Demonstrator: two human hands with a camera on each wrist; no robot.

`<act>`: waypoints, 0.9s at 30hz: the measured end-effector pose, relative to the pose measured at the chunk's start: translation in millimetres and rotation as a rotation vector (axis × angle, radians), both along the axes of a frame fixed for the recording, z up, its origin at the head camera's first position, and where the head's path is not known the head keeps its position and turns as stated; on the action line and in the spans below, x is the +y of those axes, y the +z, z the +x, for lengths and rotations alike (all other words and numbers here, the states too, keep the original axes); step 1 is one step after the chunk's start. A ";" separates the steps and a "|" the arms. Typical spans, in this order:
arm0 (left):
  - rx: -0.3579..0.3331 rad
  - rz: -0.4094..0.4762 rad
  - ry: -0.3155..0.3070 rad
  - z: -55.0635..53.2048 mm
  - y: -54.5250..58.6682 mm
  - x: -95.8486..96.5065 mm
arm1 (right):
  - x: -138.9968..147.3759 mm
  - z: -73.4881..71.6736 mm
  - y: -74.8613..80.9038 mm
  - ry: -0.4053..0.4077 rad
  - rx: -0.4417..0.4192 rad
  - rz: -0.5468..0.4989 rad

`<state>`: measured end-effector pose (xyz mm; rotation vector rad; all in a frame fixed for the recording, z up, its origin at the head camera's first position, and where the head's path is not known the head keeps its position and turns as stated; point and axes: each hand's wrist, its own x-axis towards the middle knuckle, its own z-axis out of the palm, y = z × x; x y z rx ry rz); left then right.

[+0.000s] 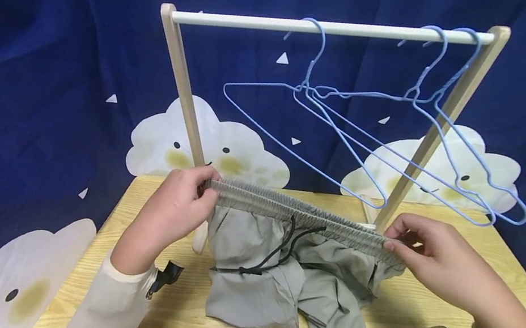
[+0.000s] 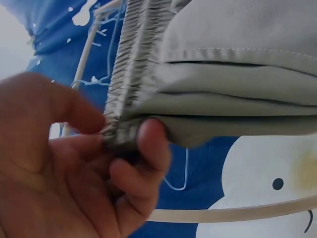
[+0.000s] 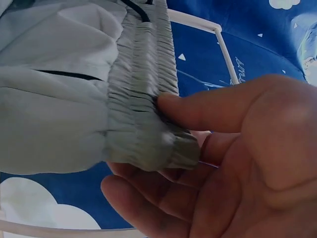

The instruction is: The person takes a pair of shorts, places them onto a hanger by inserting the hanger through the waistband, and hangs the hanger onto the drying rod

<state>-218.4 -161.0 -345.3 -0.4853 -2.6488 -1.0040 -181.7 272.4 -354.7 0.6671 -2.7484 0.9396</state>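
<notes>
Grey-green shorts [image 1: 252, 294] with an elastic waistband [image 1: 296, 213] and a black drawstring [image 1: 274, 257] hang between both hands, legs crumpled down over the table. At the waistband's left end my left hand [image 1: 179, 205] pinches the gathered edge, its thumb and fingers curled round it in the left wrist view. My right hand [image 1: 439, 258] grips the opposite end; the right wrist view shows its thumb [image 3: 198, 109] on the elastic and fingers behind. The waistband slopes down to the right, its upper opening spread a little.
Behind the shorts stands a wooden rack [image 1: 182, 71] with a white rail [image 1: 356, 31]. Three blue wire hangers [image 1: 268, 133] hang from it, mostly toward the right. The wooden table [image 1: 128, 234] lies below, before a dark blue curtain [image 1: 80, 43] with cloud prints.
</notes>
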 end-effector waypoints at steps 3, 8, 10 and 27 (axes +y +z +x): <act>0.025 0.088 0.020 -1.9 -2.0 2.2 | -0.8 1.2 0.3 0.005 -0.027 0.012; 0.072 0.111 0.105 -5.3 -5.2 8.4 | -3.4 3.9 0.6 0.020 -0.083 0.047; 0.076 0.115 0.126 -6.6 -6.3 11.2 | -5.1 4.7 0.6 0.032 -0.098 0.059; -0.067 0.028 0.024 -9.3 -10.2 18.7 | -23.8 -6.1 -20.5 0.124 -0.266 0.170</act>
